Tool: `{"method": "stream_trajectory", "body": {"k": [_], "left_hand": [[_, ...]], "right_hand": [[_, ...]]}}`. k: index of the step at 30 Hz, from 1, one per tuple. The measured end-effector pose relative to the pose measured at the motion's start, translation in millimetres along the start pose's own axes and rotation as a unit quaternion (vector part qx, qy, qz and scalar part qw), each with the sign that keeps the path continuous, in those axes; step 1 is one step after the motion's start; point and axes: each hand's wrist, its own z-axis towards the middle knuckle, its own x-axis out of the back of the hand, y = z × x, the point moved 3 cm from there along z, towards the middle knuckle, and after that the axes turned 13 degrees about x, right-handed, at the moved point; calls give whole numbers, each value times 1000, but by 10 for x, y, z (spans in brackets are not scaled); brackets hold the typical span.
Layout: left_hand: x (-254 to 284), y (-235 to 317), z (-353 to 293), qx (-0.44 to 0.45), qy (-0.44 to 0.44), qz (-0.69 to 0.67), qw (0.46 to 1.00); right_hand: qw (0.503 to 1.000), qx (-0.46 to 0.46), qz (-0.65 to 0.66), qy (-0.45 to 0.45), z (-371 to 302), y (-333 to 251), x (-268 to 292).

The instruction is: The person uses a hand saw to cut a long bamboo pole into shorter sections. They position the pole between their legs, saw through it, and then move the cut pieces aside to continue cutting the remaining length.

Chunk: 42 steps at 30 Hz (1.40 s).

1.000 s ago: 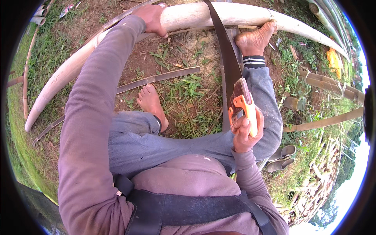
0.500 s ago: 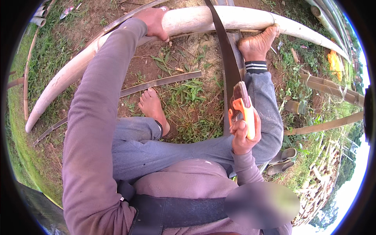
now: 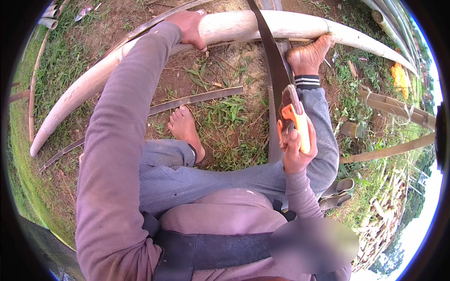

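Observation:
A long pale bamboo pole [image 3: 300, 25] lies across the far part of the view, bent by the lens. My left hand [image 3: 187, 27] is closed over it left of the middle, thumb on the near side. My right hand [image 3: 299, 146] is wrapped round the orange and yellow handle of a handsaw [image 3: 271, 54]. Its long dark blade runs away from me and crosses the pole; whether the teeth have cut in cannot be seen. My right foot [image 3: 309, 54] presses against the pole's near side, just right of the blade.
My left foot [image 3: 185, 129] rests on grass beside a thin split strip [image 3: 197, 97]. More bamboo poles [image 3: 396, 28] lie at the far right, near an orange-yellow bag [image 3: 400, 79]. Boots [image 3: 340, 187] and a heap of cut bamboo pieces [image 3: 382, 220] are at the right.
My right hand and the saw handle have moved slightly away from me and to the right. My left hand sits a little further right in view, still on the pole.

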Motion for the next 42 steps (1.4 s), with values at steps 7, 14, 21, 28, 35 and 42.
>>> {"method": "stream_trajectory", "body": {"k": [7,14,21,28,35,42], "left_hand": [[63,4,-33,-1,9,15,1000],[130,45,-165,21,-10,26,999],[37,39,-117,36,-11,4,999],[153,20,-71,16,-56,-11,998],[193,156,-58,-8,-46,-6,999],[246,191,-166,29,-44,18,998]], "right_hand": [[997,47,-49,20,1286,198,-790],[999,-12,-38,15,337,-38,-253],[998,47,-38,6,1095,152,-652],[987,151,-43,22,1280,238,-796],[973,30,-228,-35,548,861,-224],[908,-20,-403,-115,655,1328,151]]}}
